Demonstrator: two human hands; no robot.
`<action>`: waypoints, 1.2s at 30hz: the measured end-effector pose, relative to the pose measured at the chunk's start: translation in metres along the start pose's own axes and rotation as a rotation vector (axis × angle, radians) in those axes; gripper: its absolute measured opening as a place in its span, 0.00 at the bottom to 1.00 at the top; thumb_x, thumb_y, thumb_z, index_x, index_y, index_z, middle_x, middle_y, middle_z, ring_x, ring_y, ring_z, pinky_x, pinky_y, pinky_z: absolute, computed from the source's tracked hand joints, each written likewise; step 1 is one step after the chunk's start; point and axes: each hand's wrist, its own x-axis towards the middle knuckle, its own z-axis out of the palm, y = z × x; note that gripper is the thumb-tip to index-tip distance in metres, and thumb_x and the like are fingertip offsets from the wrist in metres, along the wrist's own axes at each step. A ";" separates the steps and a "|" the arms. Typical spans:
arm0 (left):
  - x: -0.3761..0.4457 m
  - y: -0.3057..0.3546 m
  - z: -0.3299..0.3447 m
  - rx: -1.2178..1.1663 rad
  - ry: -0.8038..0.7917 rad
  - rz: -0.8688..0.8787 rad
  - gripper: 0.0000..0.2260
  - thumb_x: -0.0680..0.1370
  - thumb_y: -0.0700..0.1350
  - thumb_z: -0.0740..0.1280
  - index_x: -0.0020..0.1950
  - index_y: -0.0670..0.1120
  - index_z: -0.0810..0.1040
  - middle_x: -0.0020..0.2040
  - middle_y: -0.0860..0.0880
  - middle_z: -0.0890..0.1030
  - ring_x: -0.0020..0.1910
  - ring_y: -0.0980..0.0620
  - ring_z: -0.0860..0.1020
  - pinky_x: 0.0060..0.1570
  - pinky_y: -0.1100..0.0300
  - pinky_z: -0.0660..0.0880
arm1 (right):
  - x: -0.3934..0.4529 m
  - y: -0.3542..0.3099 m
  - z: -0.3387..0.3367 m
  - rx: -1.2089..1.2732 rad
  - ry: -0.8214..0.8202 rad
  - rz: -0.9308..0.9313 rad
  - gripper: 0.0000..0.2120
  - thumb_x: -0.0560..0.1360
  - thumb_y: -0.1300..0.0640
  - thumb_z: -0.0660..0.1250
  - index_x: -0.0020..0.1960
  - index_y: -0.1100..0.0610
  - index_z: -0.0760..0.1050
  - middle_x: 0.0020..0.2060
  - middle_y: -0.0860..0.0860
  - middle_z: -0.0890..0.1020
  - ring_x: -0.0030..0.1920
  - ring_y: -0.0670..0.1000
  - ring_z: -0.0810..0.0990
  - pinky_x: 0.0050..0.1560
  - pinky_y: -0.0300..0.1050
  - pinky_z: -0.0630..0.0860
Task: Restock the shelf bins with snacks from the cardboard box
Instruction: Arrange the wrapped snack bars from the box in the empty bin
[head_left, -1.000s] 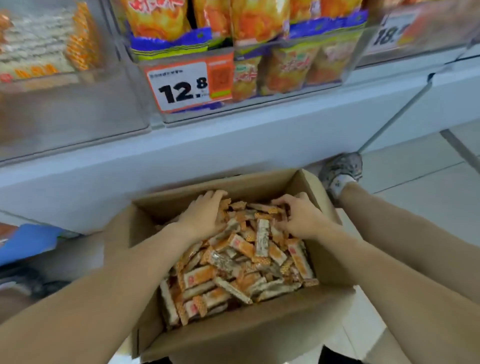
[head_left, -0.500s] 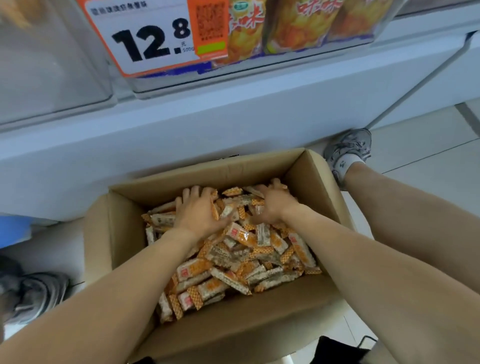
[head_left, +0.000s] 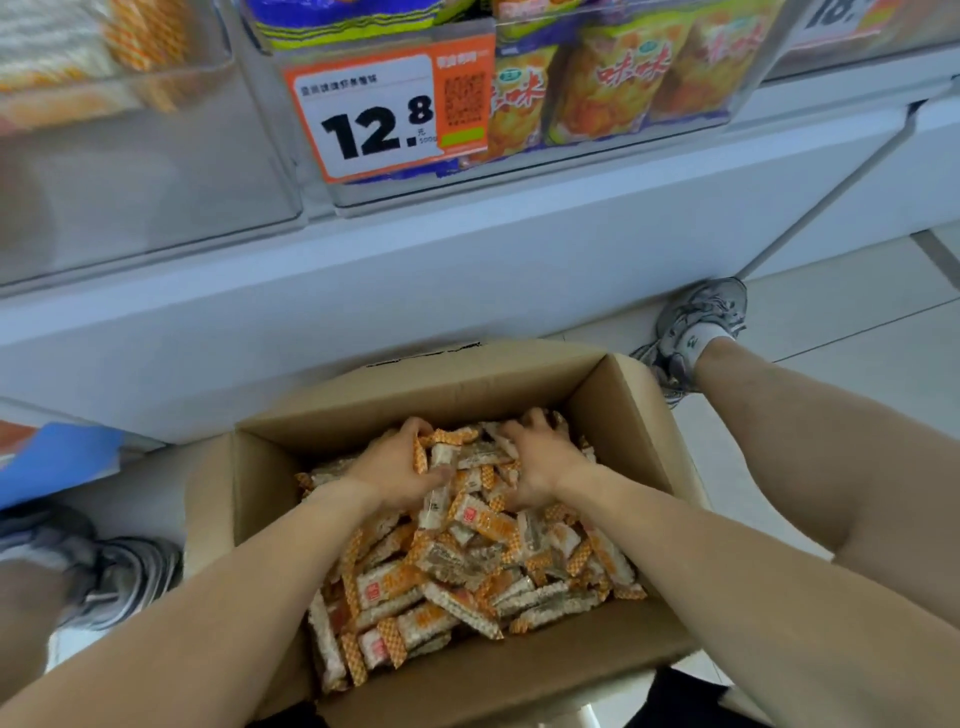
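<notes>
Both hands are sunk in the heap of small orange-and-white wrapped snack bars (head_left: 467, 561). The left hand (head_left: 400, 467) has its grip curled around a bunch of them, and the right hand (head_left: 537, 462) likewise clenches on bars at the far side of the pile. The bars fill the open brown cardboard box (head_left: 260, 493) on the floor. Above it stand the clear plastic shelf bins (head_left: 156, 171), one carrying an orange-bordered 12.8 price tag (head_left: 374, 114) and yellow snack bags (head_left: 613, 83). A grey sneaker (head_left: 696, 322) rests just beside the box's right corner.
</notes>
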 end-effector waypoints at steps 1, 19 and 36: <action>-0.007 0.000 -0.003 0.014 -0.033 -0.001 0.32 0.76 0.61 0.70 0.74 0.51 0.63 0.66 0.48 0.75 0.62 0.48 0.76 0.63 0.53 0.74 | -0.007 -0.003 0.001 0.019 -0.001 -0.014 0.48 0.67 0.48 0.80 0.79 0.48 0.58 0.75 0.56 0.55 0.74 0.66 0.62 0.70 0.55 0.69; -0.108 0.018 -0.066 0.060 0.063 0.132 0.30 0.77 0.70 0.53 0.40 0.45 0.75 0.37 0.50 0.78 0.38 0.50 0.75 0.42 0.54 0.70 | -0.109 -0.059 -0.051 0.356 -0.175 -0.324 0.06 0.79 0.55 0.69 0.55 0.56 0.78 0.55 0.54 0.83 0.42 0.54 0.87 0.37 0.41 0.80; -0.202 0.050 -0.192 -0.848 0.068 0.114 0.20 0.71 0.44 0.71 0.59 0.34 0.77 0.43 0.36 0.85 0.37 0.44 0.85 0.36 0.60 0.82 | -0.131 -0.092 -0.162 0.552 0.119 -0.660 0.22 0.71 0.59 0.79 0.62 0.50 0.78 0.50 0.49 0.85 0.48 0.46 0.84 0.53 0.41 0.79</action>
